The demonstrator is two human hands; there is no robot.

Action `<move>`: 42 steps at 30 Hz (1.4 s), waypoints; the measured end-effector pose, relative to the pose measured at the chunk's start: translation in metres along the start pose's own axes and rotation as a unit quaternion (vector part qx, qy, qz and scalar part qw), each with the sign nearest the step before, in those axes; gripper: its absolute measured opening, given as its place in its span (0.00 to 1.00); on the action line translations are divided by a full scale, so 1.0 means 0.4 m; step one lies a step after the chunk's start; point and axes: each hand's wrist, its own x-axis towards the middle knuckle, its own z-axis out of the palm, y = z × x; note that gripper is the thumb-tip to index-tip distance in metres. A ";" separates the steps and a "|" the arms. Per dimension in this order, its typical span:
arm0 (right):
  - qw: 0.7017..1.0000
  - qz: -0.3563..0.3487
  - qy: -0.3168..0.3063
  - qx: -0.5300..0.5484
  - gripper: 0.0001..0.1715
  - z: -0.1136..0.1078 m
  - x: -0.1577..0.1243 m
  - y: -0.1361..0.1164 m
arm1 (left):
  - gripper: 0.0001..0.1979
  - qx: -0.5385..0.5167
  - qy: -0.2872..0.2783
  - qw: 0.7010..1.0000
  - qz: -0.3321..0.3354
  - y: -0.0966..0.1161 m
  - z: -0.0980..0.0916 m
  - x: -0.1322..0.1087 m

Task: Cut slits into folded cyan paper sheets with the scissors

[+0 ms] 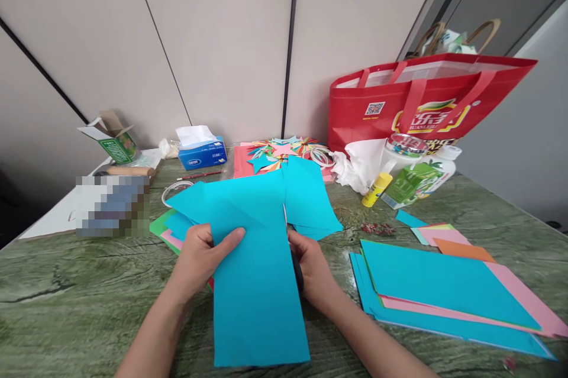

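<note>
Head view: we have a large blue sheet (257, 289) held up in the middle, between our two hands and above the green-grey table (66, 313). Our left hand (197, 257) is clamped on its left edge, thumb flat on top and the fingers mostly hidden. Our right hand (313, 268) is closed around the dark handle of the scissors (296, 274), at the sheet's right side. A thin blade shows by a slit that runs to the far edge; we cannot tell how far the blades are parted.

Beyond the slit lies a blue flap (306, 194); whether it is joined to our sheet lower down is hidden. If it is, its weight could drag on the cut and tear the paper. The near end hangs loose, so we judge that it could sway and let the line wander. A hard pull from the left thumb might crease the sheet.

Loose coloured papers (158, 224) lie beneath on the left, and paper-star decorations (284, 150) sit ahead; the stars might get nudged if our work drifts forward. The paper stack (444, 283) rests to the right, near our forearm, which could knock it askew on a wide swing.
</note>
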 end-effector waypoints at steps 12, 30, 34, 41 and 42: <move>0.990 -0.002 0.134 -0.040 0.12 -0.018 -0.001 -0.002 | 0.13 -0.035 0.015 0.999 0.012 -0.003 0.002 0.006; 0.912 -0.047 0.345 -0.215 0.19 -0.125 0.033 0.008 | 0.24 0.182 0.163 0.965 0.098 -0.034 0.009 0.040; 0.877 -0.062 0.396 -0.266 0.24 -0.170 0.046 0.018 | 0.39 0.390 0.063 0.904 0.163 -0.075 0.021 0.045; 0.817 -0.230 0.306 -0.430 0.19 -0.112 0.038 0.033 | 0.33 0.470 0.011 0.871 0.142 -0.106 0.036 0.043; 0.820 -0.224 0.248 -0.465 0.18 -0.103 0.036 0.038 | 0.33 0.468 0.012 0.872 0.140 -0.103 0.036 0.043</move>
